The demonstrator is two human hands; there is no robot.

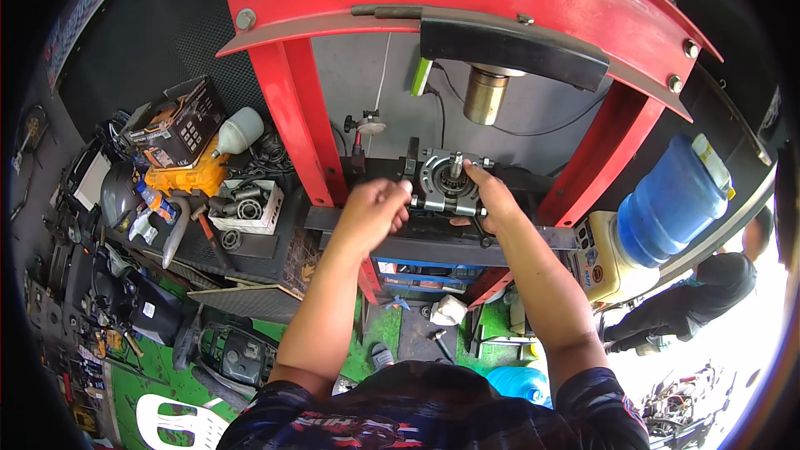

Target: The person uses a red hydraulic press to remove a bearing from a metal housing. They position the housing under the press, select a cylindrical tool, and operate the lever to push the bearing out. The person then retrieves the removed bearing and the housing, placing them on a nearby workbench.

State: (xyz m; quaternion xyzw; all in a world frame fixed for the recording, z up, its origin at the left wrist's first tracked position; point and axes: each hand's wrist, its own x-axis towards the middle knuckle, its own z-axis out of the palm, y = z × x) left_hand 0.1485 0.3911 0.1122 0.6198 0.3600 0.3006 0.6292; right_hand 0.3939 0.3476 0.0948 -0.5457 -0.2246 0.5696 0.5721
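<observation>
A metal bearing separator (434,202) with long side bolts lies on the bed of a red hydraulic press (292,117). It surrounds a round bearing (454,186), from which a shaft end (457,165) stands up. My right hand (497,202) grips the separator's right side, its thumb beside the shaft and its other fingers partly hidden underneath. Curled fingers of my left hand (377,212) meet close to the left bolt end; whatever they hold is hidden. A dark ring-ended tool (486,241) sticks out below my right hand. The press ram (485,96) hangs above, apart from the shaft.
Left of the press, a bench holds a cardboard box (179,121), a hammer (207,229) and a carton of bearings (248,204). A blue water jug (671,200) sits on a cream dispenser (612,258) at right. Another person (692,296) is beyond it.
</observation>
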